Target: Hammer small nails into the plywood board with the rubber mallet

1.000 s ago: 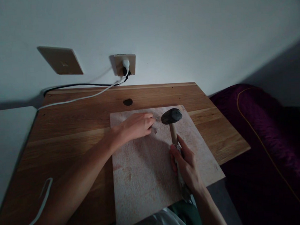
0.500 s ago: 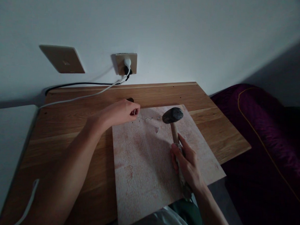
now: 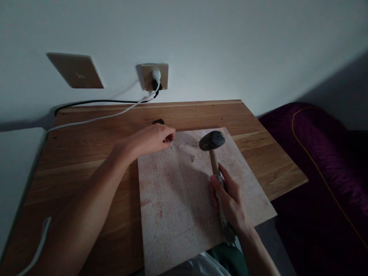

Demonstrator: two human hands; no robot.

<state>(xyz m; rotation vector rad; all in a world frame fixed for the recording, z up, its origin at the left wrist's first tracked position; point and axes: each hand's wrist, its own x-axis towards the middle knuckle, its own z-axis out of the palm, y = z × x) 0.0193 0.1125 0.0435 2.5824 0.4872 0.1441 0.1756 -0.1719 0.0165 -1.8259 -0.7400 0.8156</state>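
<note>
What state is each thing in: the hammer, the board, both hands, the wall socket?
hammer: held by its handle, head down by the board
right hand: shut round the handle
left hand: fingertips pinched at the board's far edge
board: flat on the table, overhanging its near edge
wall socket: white and black plugs in

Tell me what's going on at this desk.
A person works at a wooden desk with a pale board lying on it. The right hand grips a hammer by its wooden handle, head over the board's far part. The left hand is pinched shut at the board's far left corner; what it pinches is too small to tell. Small metal bits lie between them.
</note>
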